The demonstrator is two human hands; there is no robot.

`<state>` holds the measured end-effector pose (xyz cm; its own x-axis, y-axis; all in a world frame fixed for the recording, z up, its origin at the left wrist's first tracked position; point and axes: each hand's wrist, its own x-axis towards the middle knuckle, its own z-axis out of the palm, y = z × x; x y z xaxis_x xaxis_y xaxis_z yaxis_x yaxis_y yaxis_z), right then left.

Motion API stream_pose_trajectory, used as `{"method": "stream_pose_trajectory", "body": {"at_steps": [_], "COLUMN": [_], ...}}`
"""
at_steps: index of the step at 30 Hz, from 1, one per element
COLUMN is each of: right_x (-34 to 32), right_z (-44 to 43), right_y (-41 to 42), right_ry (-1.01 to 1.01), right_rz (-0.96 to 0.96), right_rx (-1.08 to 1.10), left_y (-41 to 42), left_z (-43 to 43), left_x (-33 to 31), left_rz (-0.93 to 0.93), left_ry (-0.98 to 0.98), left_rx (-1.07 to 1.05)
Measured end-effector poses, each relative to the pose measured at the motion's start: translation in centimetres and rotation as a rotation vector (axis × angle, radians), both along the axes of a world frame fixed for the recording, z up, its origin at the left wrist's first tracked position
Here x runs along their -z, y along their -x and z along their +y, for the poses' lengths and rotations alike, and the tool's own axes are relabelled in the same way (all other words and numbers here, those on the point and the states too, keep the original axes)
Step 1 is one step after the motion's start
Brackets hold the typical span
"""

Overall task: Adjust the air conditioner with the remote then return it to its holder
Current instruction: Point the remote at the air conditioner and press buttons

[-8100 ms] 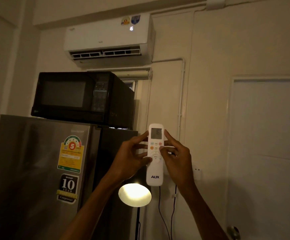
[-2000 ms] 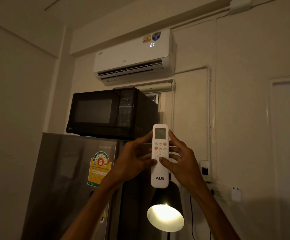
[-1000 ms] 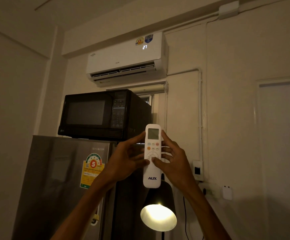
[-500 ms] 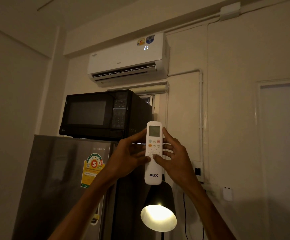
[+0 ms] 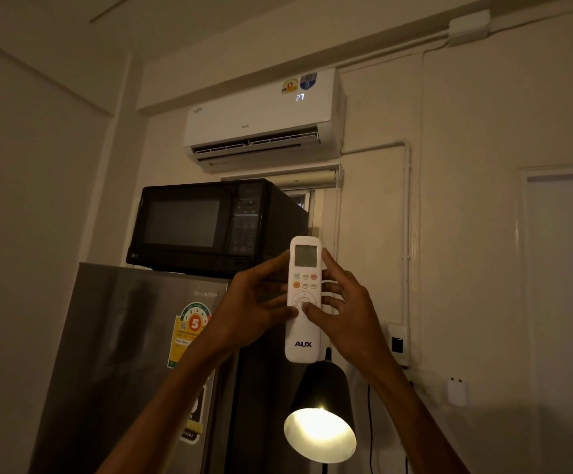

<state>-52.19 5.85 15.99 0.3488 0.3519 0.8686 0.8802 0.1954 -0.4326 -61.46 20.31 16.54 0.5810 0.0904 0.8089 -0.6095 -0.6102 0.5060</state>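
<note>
A white AUX remote [image 5: 304, 340] is held upright in front of me, its screen toward me. My left hand [image 5: 247, 313] grips its left edge and my right hand [image 5: 343, 309] grips its right edge, with both thumbs resting on the round button pad. High on the wall hangs the white air conditioner [image 5: 261, 121], its vent flap open and its display reading 27. A small white fixture [image 5: 456, 391] on the wall at the lower right may be the remote's holder; I cannot tell for sure.
A black microwave [image 5: 210, 227] stands on a steel fridge [image 5: 134, 354] at the left. A lit black lamp [image 5: 321, 412] hangs just below the remote. A wall switch [image 5: 397, 343], cables and a white door [image 5: 565, 302] are at the right.
Over eight seconds the air conditioner's display went from 6 to 27. In the last second the hands and remote have barely shifted; both thumbs stay on the button pad.
</note>
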Motion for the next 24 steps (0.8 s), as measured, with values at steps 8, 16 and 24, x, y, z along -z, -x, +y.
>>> {"method": "stream_pose_trajectory", "body": {"at_steps": [8,16,24], "right_x": [-0.6,-1.9,-4.4], "right_z": [0.8,1.9,2.9], "right_y": [0.2,0.0,0.0], "right_ry": [0.001,0.003,-0.032], "right_rz": [-0.013,-0.052,-0.126], "right_rx": [-0.002,0.015,0.037], "left_y": [0.3,0.2,-0.3], "left_z": [0.7,1.5,2.0], "left_x": [-0.6,-1.8,-4.3], "left_rz": [-0.007,-0.013,-0.052], "left_ry": [-0.007,-0.009,-0.027], "left_rx": [-0.029,-0.035,-0.073]}}
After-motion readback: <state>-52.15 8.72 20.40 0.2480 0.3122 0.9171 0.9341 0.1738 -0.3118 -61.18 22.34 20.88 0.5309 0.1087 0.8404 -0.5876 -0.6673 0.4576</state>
